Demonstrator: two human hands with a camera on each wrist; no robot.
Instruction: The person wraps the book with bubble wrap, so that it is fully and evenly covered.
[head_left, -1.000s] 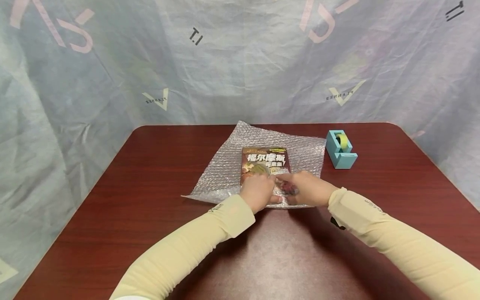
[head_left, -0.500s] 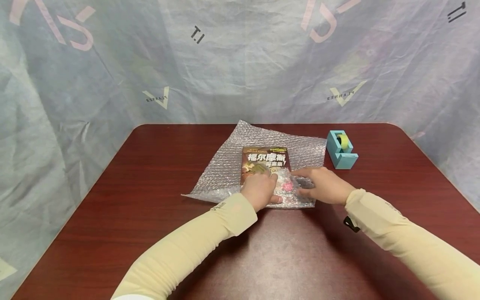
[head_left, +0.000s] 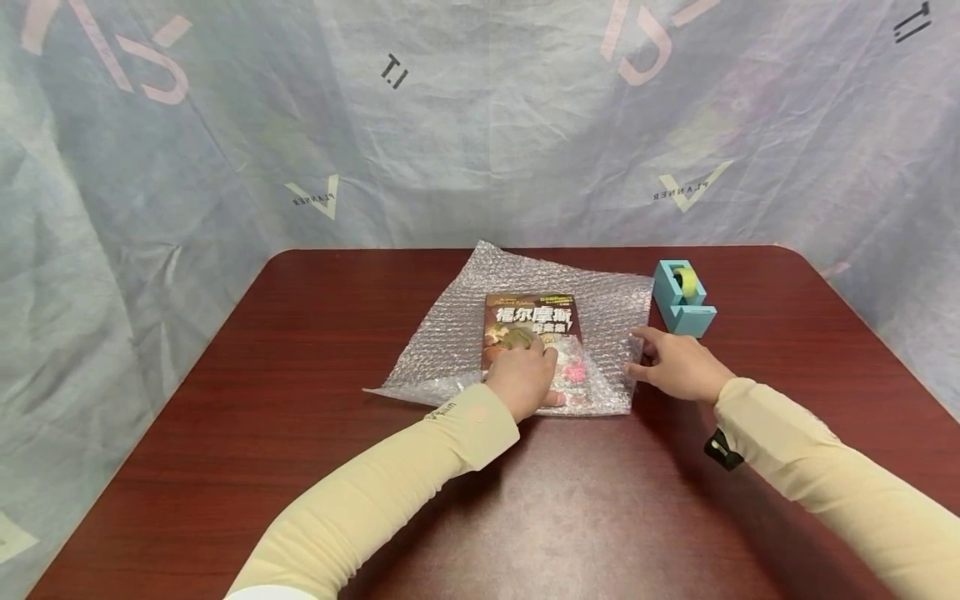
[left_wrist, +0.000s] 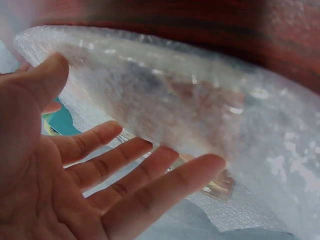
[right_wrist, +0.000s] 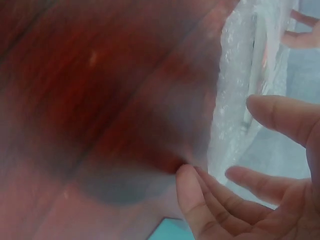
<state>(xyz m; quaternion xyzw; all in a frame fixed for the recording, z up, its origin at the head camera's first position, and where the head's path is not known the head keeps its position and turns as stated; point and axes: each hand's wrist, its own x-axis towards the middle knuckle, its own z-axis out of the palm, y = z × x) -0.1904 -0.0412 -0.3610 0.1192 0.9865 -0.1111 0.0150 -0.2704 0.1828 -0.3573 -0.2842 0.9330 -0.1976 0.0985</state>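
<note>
A sheet of bubble wrap [head_left: 525,333] lies spread on the dark red wooden table [head_left: 300,400], and a book [head_left: 531,321] with a brown cover sits on it near the middle, its near part covered by a flap of the wrap folded up from the near edge. The left hand [head_left: 521,379] rests on that folded flap, palm down, pressing it onto the book; the left wrist view shows its fingers [left_wrist: 125,175] straight and spread against the wrap, holding nothing. Something small and pink [head_left: 573,371] shows through the flap just right of the left hand; it may be part of the cover, but the plastic blurs it.

The right hand [head_left: 675,365] lies at the right edge of the sheet, fingers loosely extended and apart, fingertips touching or almost touching the wrap's border; the right wrist view is too blurred to settle which. It grips nothing.

A light blue tape dispenser [head_left: 681,298] stands just beyond the right hand, close to the sheet's far right corner.

The far corner of the wrap reaches almost to the table's back edge, where a wrinkled printed backdrop [head_left: 480,125] hangs. Bare table runs wide to the left of the sheet and on the near side around both sleeved forearms, with a narrower strip to the right past the dispenser.
</note>
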